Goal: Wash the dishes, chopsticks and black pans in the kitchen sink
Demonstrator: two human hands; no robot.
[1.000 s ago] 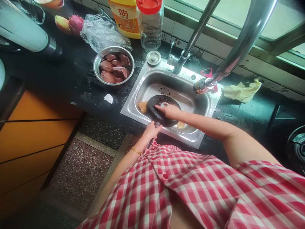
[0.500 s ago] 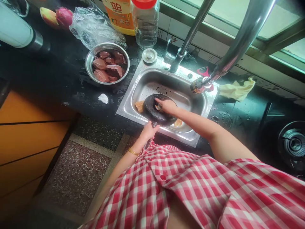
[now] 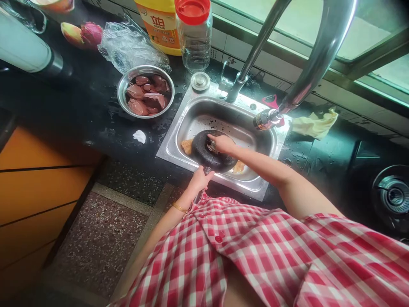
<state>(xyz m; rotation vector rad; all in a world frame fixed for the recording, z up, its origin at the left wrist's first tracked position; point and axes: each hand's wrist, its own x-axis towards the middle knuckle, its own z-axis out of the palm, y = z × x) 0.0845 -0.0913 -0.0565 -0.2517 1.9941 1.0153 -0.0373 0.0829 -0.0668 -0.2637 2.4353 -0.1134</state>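
A black frying pan (image 3: 204,155) lies in the steel sink (image 3: 252,170), its dark underside seemingly turned up. My left hand (image 3: 200,179) is closed round the pan's handle at the sink's front edge. Against the middle of the pan, my right hand (image 3: 223,144) presses a small shiny scrubber (image 3: 212,146), mostly hidden by the fingers. A tan sponge-like piece (image 3: 187,146) rests left of the pan, and another tan piece (image 3: 238,166) shows at its right. Dark specks are scattered on the sink floor behind the pan.
The faucet (image 3: 268,118) arches over the sink's right side. Left of it stand a bowl of raw dark-red meat (image 3: 145,91), a red-lidded jar (image 3: 194,42) and a yellow detergent jug (image 3: 158,25). A yellowish cloth (image 3: 316,124) and a gas burner (image 3: 394,194) are at the right.
The whole view has tipped slightly, so the counter things sit a little lower in the picture. Both hands keep their holds; the right hand has barely shifted on the pan.
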